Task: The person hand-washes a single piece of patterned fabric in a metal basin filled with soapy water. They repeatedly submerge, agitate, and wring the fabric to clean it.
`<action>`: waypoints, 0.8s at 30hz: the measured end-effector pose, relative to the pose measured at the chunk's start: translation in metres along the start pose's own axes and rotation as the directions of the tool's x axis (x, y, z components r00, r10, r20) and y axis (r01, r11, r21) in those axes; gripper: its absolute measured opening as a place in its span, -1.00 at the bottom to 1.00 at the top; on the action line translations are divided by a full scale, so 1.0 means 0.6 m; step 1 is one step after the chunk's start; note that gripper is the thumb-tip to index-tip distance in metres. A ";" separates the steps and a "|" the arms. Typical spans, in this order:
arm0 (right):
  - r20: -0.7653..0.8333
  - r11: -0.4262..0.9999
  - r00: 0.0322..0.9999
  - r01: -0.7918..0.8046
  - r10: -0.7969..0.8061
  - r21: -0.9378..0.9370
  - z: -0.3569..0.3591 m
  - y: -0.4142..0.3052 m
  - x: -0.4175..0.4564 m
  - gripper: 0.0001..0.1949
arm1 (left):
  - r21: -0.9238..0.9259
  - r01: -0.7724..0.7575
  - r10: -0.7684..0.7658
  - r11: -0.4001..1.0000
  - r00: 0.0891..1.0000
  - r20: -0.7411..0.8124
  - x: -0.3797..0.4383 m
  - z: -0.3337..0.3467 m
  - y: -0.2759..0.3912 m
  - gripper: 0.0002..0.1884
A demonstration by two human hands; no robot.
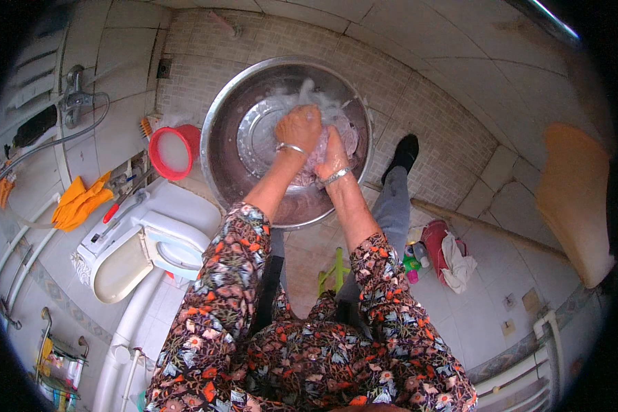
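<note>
A wide stainless steel basin (226, 129) stands on the tiled floor before me, with sudsy water in its bottom. My left hand (298, 126), with a thin bangle at the wrist, is closed in a fist on a wet, pale pinkish cloth (316, 154). Close beside it, my right hand (335, 154) grips the same cloth, its fingers partly hidden by the fabric. A broader bangle circles that wrist. More of the cloth spreads to the right of my hands inside the basin, and foam (309, 92) lies beyond them.
Left of the basin stands a red bucket (193, 147) of cloudy water, near a white toilet (177, 211). Orange gloves (80, 203) hang over wall pipes. Bottles (411, 265) and a red container (435, 247) draped with white cloth (458, 262) are at right. A green stool (332, 273) is beneath me.
</note>
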State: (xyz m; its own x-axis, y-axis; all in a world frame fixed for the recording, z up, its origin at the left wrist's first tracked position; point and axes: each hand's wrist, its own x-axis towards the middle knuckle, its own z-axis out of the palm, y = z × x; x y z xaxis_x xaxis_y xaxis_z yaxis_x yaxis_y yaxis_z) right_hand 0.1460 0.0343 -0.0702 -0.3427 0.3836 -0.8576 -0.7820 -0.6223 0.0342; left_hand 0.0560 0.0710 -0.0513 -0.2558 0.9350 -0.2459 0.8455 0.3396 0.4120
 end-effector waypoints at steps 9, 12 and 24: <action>-0.109 0.999 0.994 0.030 -0.027 0.026 0.019 -0.006 -0.040 -0.63 | -0.008 -0.027 0.028 1.000 0.994 0.105 -0.020 -0.025 0.027 -0.68; -0.081 0.994 0.990 0.112 -0.113 -0.009 0.037 -0.039 -0.050 -0.61 | -0.100 -0.004 0.007 0.995 0.999 0.034 0.043 -0.034 -0.025 -0.67; 0.259 0.985 0.956 -0.158 0.134 0.072 -0.006 -0.052 0.011 -0.55 | -0.067 -0.128 0.141 0.989 0.961 0.236 -0.067 -0.054 0.109 -0.74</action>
State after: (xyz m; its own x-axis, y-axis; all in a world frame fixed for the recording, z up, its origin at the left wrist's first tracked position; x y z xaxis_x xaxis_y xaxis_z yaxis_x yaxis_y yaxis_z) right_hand 0.1701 0.0539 -0.0786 -0.5677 0.4601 -0.6826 -0.7537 -0.6241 0.2061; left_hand 0.1066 0.0588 0.0138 -0.0161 0.9226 -0.3855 0.8379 0.2228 0.4982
